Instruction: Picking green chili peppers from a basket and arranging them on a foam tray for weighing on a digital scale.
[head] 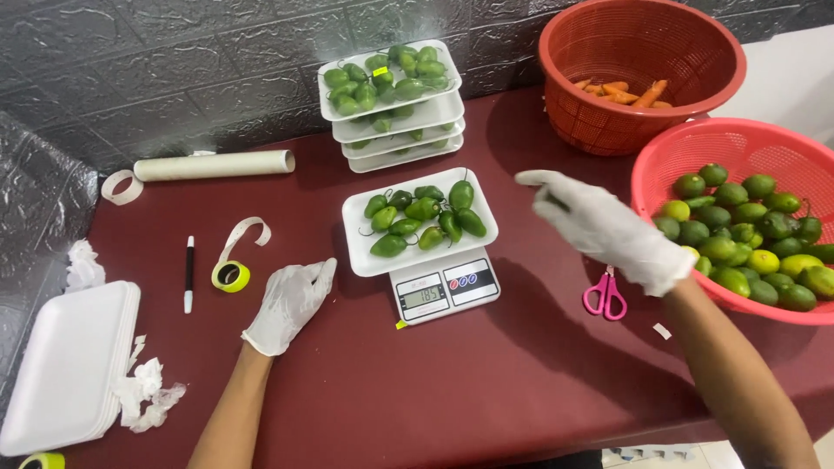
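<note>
Green peppers (423, 219) piled on a white tray (360, 256) atop the scale (444, 290).
Left hand (289, 303) flat on the maroon table (434, 391), released; right hand (599, 227) hovering beside the tray, fingers spread, grasping nothing.

My white foam tray (420, 222) of glossy green peppers (423, 221), stems on and heaped loosely, sits level on the small digital scale (445, 290) at the table's centre, just right of my flat left hand (291, 304).
</note>
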